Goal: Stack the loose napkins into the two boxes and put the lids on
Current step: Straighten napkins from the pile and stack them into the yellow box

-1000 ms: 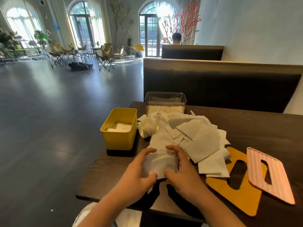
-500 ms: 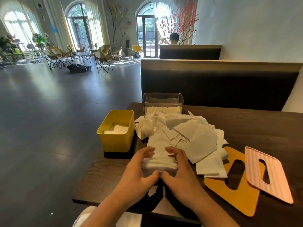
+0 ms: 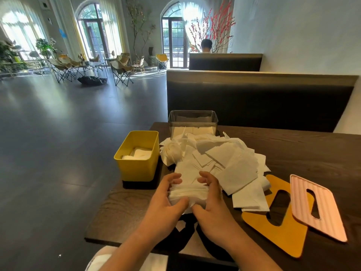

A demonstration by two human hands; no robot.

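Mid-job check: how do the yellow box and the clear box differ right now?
The opaque yellow plastic box stands at the left edge of the dark wooden table, beside the loose white napkin pile; the clear plastic box stands farther back, behind that pile. The yellow box hides its napkins from the side; the clear box shows them through its wall. Both are rectangular, lidless and only partly filled.

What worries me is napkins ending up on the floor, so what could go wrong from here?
The bundle is only squeezed between the left hand and right hand, so sheets could slip out near the front edge of the table. The yellow box stands right at the table's left edge, and pressing napkins in might nudge it off. The loose pile overlaps the yellow lid, so sheets may drag along when the lid is lifted.
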